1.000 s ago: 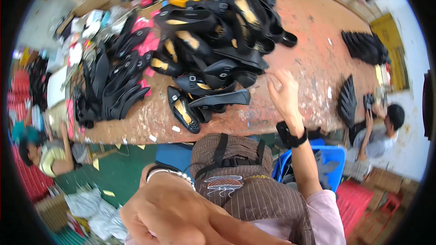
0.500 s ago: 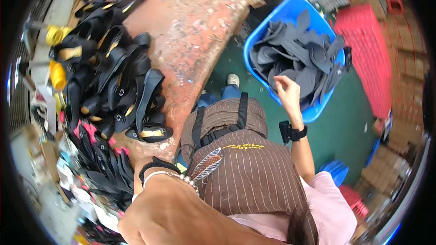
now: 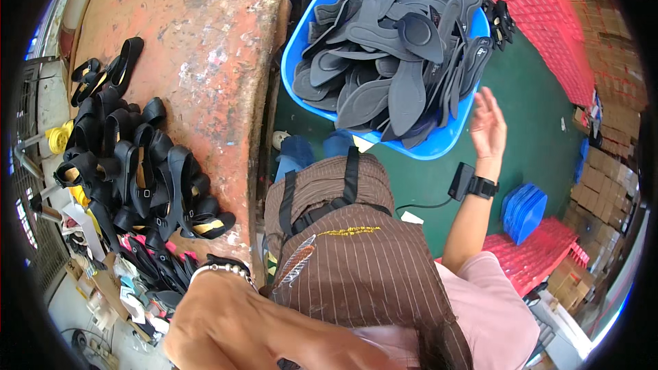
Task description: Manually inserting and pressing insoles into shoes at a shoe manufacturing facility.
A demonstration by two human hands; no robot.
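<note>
Well left of the right grip [image 3: 489,123] stretches a table [image 3: 199,48], its orange-brown top scuffed and stained, bearing heaped black shoes [image 3: 140,164]. Green floor [image 3: 541,116] lies beneath the grip, with a white scrap [image 3: 412,217] on it nearer the wearer. A blue tub [image 3: 439,150] stands just left of the grip, its base hidden.

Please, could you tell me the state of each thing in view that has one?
Blue bin: uncovered, heaped full.
Grey insoles: loosely heaped, overlapping.
Right hand: open, apparently empty, close to the bin's rim.
Wrist device: strapped on.
Black shoes: piled in a jumble.
Tabletop: worn, stained.
</note>
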